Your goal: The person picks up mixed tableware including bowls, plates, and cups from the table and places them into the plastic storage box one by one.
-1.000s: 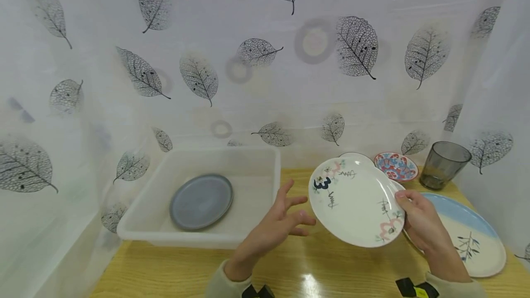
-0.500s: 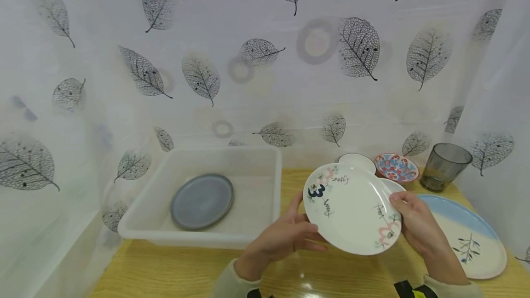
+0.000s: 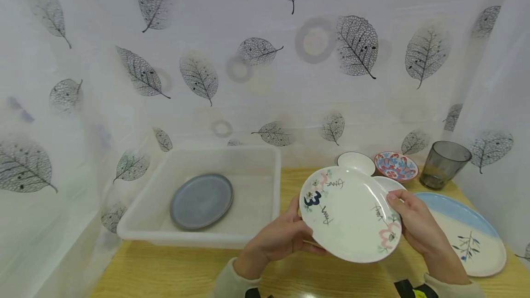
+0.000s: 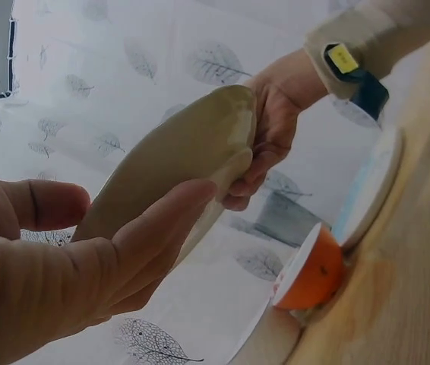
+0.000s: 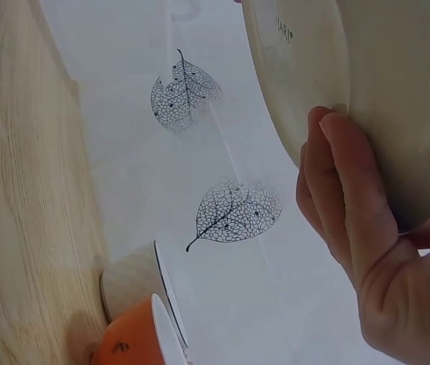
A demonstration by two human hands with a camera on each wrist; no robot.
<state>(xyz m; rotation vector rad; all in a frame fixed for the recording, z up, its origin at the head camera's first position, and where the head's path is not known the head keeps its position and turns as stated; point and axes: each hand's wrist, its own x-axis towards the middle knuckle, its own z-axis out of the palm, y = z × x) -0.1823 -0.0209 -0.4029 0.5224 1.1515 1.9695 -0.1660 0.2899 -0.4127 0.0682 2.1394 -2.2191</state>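
Both hands hold a round white plate (image 3: 349, 215) with pink and dark blue flowers and black lettering, tilted above the wooden table. The left hand (image 3: 281, 238) grips its left edge, thumb toward the front and fingers behind. At the right edge, the right hand (image 3: 418, 222) pinches it, thumb on the face. The right wrist view shows fingers (image 5: 359, 182) pressed against the plate's plain underside (image 5: 397, 68), near small printed letters. From the left wrist view, the underside (image 4: 177, 152) lies between the two hands.
A grey plate (image 3: 201, 201) lies inside a white plastic tub (image 3: 136, 224) at left. At right stand a white bowl (image 3: 356, 162), a red-and-blue patterned bowl (image 3: 396, 165), orange outside, a grey glass (image 3: 445, 164) and an oval blue-and-cream plate (image 3: 476, 243). Another white dish (image 3: 389, 183) is partly hidden.
The left hand, apart from the plate with fingers spread a second ago, has taken hold of its left edge. The plate has moved slightly left and toward the person.
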